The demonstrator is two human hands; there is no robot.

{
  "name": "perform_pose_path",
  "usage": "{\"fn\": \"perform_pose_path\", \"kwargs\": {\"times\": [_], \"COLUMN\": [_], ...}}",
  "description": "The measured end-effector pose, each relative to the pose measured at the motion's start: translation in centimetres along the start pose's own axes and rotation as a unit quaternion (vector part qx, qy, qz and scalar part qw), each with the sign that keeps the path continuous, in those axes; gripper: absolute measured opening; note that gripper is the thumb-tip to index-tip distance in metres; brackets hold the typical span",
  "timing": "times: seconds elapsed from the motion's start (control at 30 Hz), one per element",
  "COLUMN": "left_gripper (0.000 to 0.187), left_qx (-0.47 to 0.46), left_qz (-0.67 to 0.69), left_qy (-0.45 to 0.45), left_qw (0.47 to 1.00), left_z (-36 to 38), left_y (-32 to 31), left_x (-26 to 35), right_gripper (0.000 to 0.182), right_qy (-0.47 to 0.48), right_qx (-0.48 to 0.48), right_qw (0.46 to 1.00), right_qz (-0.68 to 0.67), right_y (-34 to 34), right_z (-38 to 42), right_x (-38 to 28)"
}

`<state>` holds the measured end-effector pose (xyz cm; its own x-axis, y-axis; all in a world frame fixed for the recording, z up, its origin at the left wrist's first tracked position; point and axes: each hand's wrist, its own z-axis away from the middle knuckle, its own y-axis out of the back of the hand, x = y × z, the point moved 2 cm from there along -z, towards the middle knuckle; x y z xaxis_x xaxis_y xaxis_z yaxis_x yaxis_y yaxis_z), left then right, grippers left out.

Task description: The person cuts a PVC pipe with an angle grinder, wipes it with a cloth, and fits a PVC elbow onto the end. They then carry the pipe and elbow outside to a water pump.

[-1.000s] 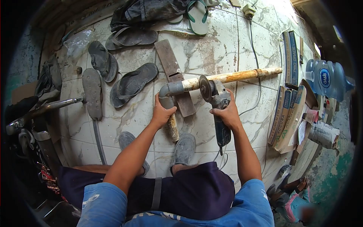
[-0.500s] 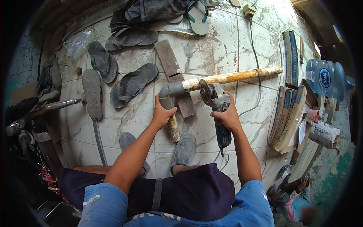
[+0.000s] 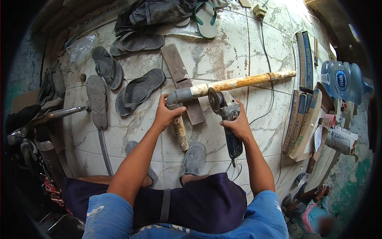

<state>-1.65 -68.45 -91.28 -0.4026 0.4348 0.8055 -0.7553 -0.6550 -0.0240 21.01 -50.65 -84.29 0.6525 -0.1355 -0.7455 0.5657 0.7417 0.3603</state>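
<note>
My left hand [image 3: 167,114] is wrapped round the grey elbow joint [image 3: 181,96] of a stained pipe. The pipe's long arm [image 3: 238,83], yellowed and rusty, reaches right across the tiles; its short arm [image 3: 180,135] points down toward my feet. Closed round the head end of an angle grinder [image 3: 233,137] is my right hand [image 3: 237,121]. The grinder's disc [image 3: 216,100] overlaps the pipe's lower edge in this view, a little right of the elbow. Beneath the elbow lies a flat wooden board [image 3: 175,61] with a dark slot.
Several dark flip-flops [image 3: 140,91] lie to the left. A power cord [image 3: 267,51] runs down from a plug [image 3: 260,12]. Long tile boxes [image 3: 300,123] and a blue water bottle [image 3: 346,79] stand on the right. Another person [image 3: 310,211] is at lower right.
My left hand has shifted slightly up and left on the elbow. The grinder and my right hand have moved a touch left and down. The pipe stays almost in place.
</note>
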Motion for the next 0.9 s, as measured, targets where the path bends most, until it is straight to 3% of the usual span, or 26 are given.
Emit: {"fn": "perform_pose_path", "kwargs": {"times": [0.07, 0.13, 0.43, 0.9], "left_gripper": [0.069, 0.069, 0.051, 0.051], "left_qx": [-0.001, -0.026, -0.016, -0.012], "left_qz": [0.022, -0.079, -0.023, 0.006], "left_qy": [0.018, -0.026, -0.029, -0.056], "left_qw": [1.000, 0.996, 0.999, 0.998], "left_z": [-0.6, -1.8, -1.2, 0.0], "left_y": [0.1, 0.5, -0.2, -0.8], "left_x": [0.5, -0.5, -0.2, 0.0], "right_gripper": [0.095, 0.096, 0.095, 0.097], "right_qy": [-0.003, -0.006, -0.008, -0.002], "right_qx": [0.000, 0.001, -0.002, -0.009], "right_qw": [1.000, 1.000, 1.000, 0.999], "right_qz": [-0.006, -0.012, -0.012, -0.035], "right_y": [0.0, -0.1, 0.3, 1.2], "right_z": [0.0, -0.1, -0.7, -0.1], "right_x": [-0.2, -0.3, -1.2, -3.3]}}
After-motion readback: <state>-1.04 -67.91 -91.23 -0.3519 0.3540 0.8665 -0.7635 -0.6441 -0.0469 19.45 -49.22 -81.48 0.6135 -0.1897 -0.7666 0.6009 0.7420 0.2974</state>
